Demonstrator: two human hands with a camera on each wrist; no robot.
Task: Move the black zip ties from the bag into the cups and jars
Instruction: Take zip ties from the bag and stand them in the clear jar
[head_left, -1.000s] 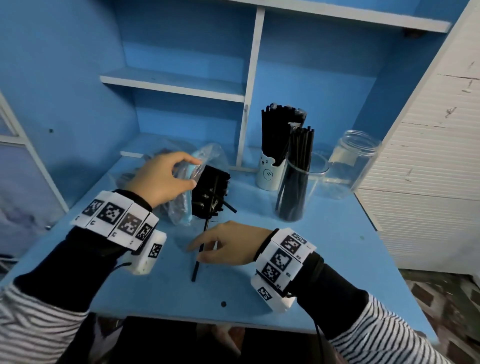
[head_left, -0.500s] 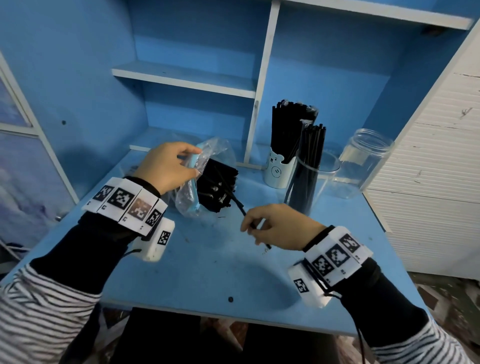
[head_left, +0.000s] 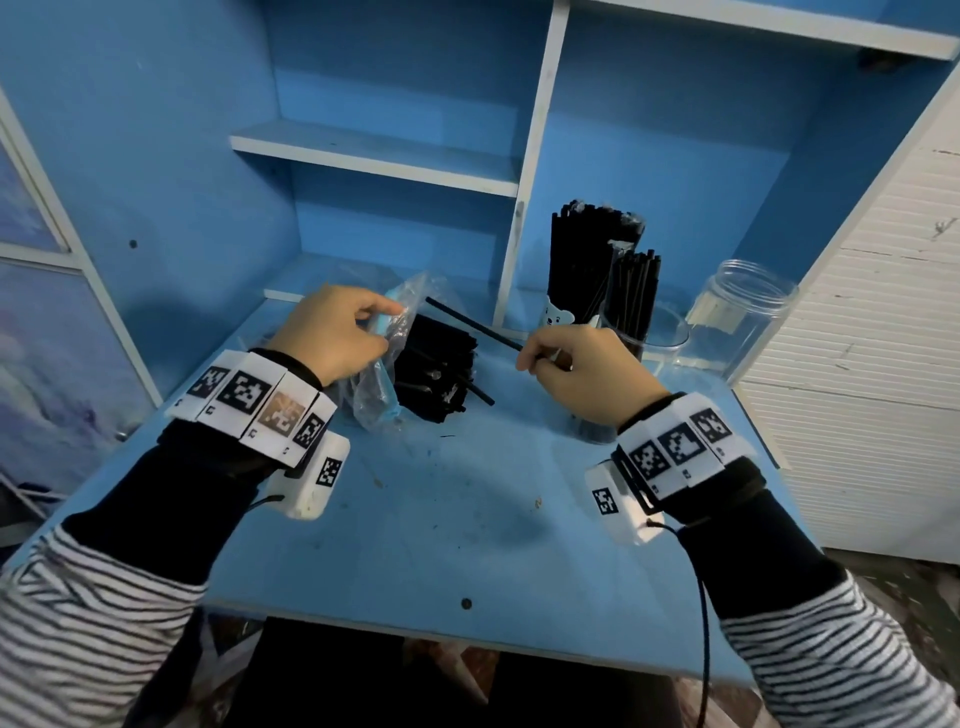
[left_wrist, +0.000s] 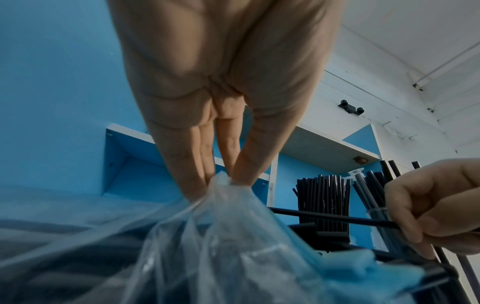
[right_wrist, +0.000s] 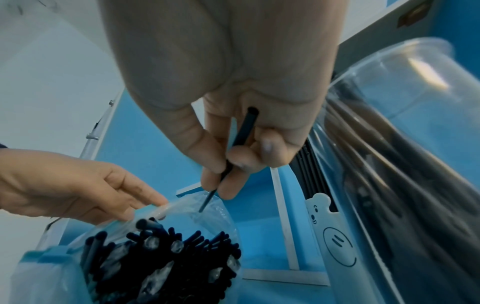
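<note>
Zip tie (head_left: 475, 326) sits pinched in my right hand (head_left: 576, 370), its long axis slanting back-left over the bag (head_left: 384, 358). My left hand (head_left: 332, 340) pinches the bag's mouth on the worktop (head_left: 441, 519). Clear cup (head_left: 660, 340) stands just behind my right hand.

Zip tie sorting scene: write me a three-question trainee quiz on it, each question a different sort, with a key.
1. True or false: the left hand pinches the plastic bag.
2. Multiple choice: the right hand holds
A. a bundle of ties
B. a single black zip tie
C. the clear cup
3. Fill in: the clear jar at the far right of the blue table looks ____.

Key
1. True: its fingertips hold the bag's edge.
2. B: one tie, gripped at one end, the other end pointing towards the bag.
3. Empty, while the white bear cup and the clear cup hold upright ties.
</note>
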